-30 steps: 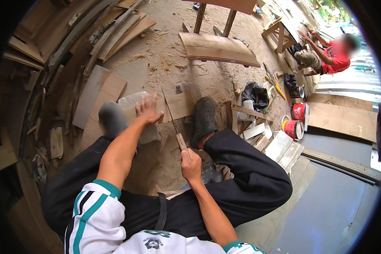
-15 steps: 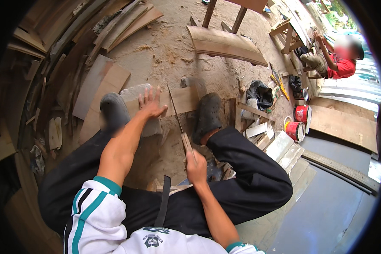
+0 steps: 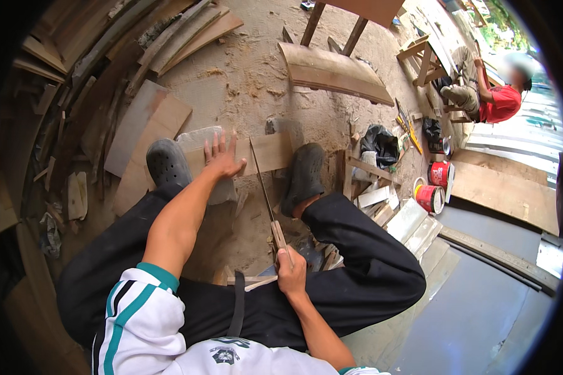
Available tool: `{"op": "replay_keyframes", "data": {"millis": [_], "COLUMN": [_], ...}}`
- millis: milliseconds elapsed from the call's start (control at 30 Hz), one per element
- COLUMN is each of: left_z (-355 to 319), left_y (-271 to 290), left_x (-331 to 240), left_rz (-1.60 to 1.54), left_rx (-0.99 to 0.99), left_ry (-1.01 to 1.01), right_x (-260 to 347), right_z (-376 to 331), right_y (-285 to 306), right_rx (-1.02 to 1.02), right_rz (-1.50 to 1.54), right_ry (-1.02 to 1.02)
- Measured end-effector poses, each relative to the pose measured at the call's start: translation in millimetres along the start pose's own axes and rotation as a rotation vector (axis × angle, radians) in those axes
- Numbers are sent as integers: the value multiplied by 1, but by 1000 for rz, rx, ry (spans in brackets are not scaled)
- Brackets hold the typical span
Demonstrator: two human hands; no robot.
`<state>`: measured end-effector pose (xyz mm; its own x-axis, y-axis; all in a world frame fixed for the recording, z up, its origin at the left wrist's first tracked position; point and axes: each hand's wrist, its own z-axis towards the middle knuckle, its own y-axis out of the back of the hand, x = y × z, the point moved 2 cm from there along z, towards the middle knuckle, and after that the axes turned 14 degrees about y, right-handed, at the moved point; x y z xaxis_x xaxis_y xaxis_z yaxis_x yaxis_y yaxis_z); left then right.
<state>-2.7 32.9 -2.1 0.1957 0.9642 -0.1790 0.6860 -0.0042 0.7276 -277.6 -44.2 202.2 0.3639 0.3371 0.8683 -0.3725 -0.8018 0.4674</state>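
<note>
I sit with both knees spread on a sawdust floor. My left hand (image 3: 222, 156) presses flat, fingers apart, on a short wooden board (image 3: 266, 153) that rests on a grey stone block (image 3: 197, 140). My right hand (image 3: 291, 275) grips the wooden handle of a hand saw (image 3: 266, 194); its thin blade runs up and away to the board's top edge beside my left hand. My dark shoes stand either side of the board, the left shoe (image 3: 167, 164) and the right shoe (image 3: 303, 175).
Stacked planks (image 3: 137, 56) fill the left and top left. A curved wooden panel (image 3: 334, 72) lies ahead. Offcuts, a black bag (image 3: 381, 140) and two red tins (image 3: 433, 187) sit to the right. A seated person in a red shirt (image 3: 497, 100) is far right.
My right hand has pulled the saw back toward me, and the blade has slid down across the board. My left hand stays pressed on the board.
</note>
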Motion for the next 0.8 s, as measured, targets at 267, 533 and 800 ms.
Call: {"op": "replay_keyframes", "data": {"millis": [267,533,800], "left_z": [-2,9,4], "left_y": [0,-7,-1], "left_x": [-6,-5,2], "left_rz": [-3,31,42], "left_rx": [21,3,20], "left_ry": [-20,-18,3], "right_x": [-30,-39,8], "right_z": [63,61,1], "right_y": [-31,-22,9], "right_rx": [-16,4,47], "right_rz": [26,47,50], "right_ry": [8,16,-30]}}
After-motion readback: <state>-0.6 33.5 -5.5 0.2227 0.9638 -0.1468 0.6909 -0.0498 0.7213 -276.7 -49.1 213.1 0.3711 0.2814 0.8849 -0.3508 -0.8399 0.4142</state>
